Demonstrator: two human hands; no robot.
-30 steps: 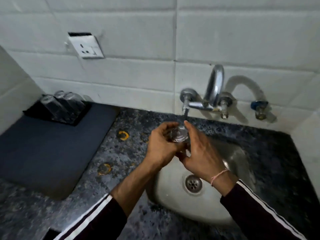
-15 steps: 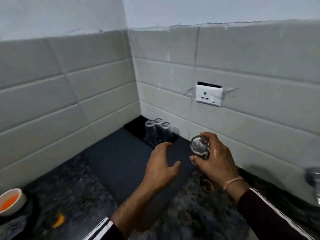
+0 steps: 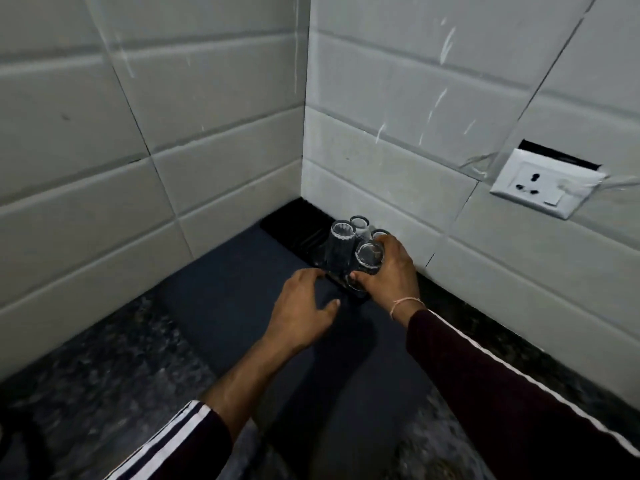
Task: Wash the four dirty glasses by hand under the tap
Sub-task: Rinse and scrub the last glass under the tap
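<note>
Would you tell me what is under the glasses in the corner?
The glasses stand on a black ribbed tray at the far end of a dark mat. The right hand grips the nearest glass, hiding the tray beneath it.

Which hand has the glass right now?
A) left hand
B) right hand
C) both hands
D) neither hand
B: the right hand grips the glass beside the other glasses in the corner, while the left hand hovers open and holds nothing.
</note>
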